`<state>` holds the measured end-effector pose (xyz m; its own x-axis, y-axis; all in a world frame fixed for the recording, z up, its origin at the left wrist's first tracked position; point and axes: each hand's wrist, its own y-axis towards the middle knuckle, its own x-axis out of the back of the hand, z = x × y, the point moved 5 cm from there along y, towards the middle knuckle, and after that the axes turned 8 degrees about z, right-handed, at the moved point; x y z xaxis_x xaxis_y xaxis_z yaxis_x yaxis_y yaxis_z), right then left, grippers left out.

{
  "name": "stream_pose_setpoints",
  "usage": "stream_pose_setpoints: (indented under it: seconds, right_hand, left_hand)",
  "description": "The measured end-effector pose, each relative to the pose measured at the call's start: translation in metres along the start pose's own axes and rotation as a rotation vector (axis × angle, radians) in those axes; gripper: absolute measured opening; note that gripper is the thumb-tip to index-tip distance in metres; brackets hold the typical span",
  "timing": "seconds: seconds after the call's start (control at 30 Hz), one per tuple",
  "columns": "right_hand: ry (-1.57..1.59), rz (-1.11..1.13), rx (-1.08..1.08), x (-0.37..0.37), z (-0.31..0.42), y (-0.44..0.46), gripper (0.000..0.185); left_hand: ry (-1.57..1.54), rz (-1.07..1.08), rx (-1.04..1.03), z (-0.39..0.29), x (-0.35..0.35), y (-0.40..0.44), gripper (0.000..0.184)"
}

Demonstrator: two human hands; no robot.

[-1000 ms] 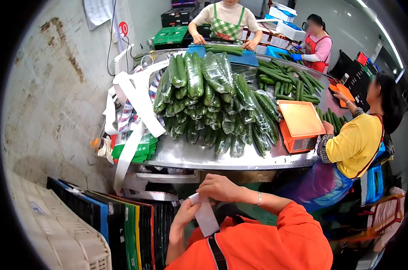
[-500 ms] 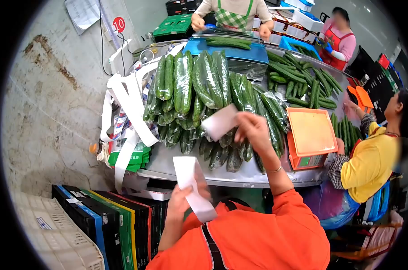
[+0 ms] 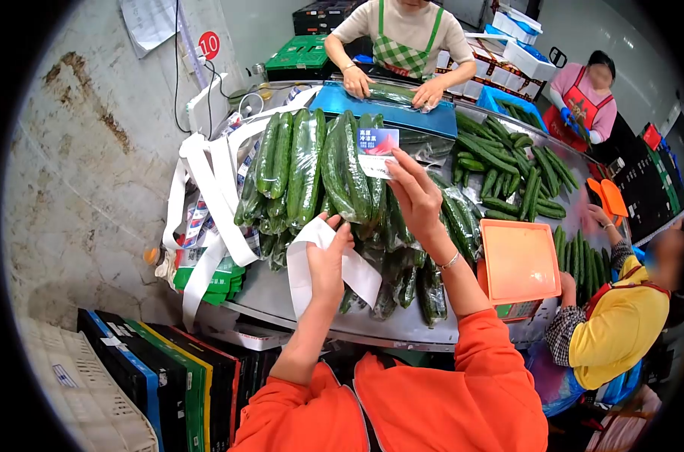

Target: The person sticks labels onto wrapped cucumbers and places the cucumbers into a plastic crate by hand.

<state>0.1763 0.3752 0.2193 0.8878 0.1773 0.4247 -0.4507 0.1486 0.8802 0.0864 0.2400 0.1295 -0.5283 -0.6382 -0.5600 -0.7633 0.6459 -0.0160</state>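
Observation:
My left hand [image 3: 328, 264] is closed around a white strip of label paper [image 3: 361, 279] that hangs down on both sides. Its fingertips are at the lower end of the plastic-wrapped cucumbers [image 3: 306, 169], and I cannot tell whether they touch the wrap. In my right hand [image 3: 417, 197], a label [image 3: 377, 143] with a blue and pink print is pinched at its right edge. It is over the upper right part of the wrapped pile, in front of one pack; whether it touches the plastic is unclear.
Long white label strips [image 3: 217, 196] drape over the table's left side. An orange scale [image 3: 521, 260] stands to the right, with loose cucumbers [image 3: 500, 162] behind it. Across the table, a person's hands [image 3: 428, 94] are on cucumbers at a blue wrapping station [image 3: 334, 100]. Stacked crates [image 3: 172, 377] stand below left.
My left hand has moved up to the pile with the label strip. The label in my right hand now shows its printed face. The person opposite has brought both hands down to the cucumbers.

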Motion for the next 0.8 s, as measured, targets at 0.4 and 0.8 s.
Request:
stream_pose_setpoints:
  seconds: [0.4,0.8]
  right_hand:
    - [0.469,0.285,-0.487,0.005,-0.047,0.028,0.015]
    - [1.406,0.764,-0.265,-0.007,-0.039,0.086,0.036]
  left_hand:
    - [-0.154,-0.056,0.306,0.010,-0.014,0.023,0.026]
    - [-0.094,0.234,0.031,-0.036,0.019,0.015,0.029]
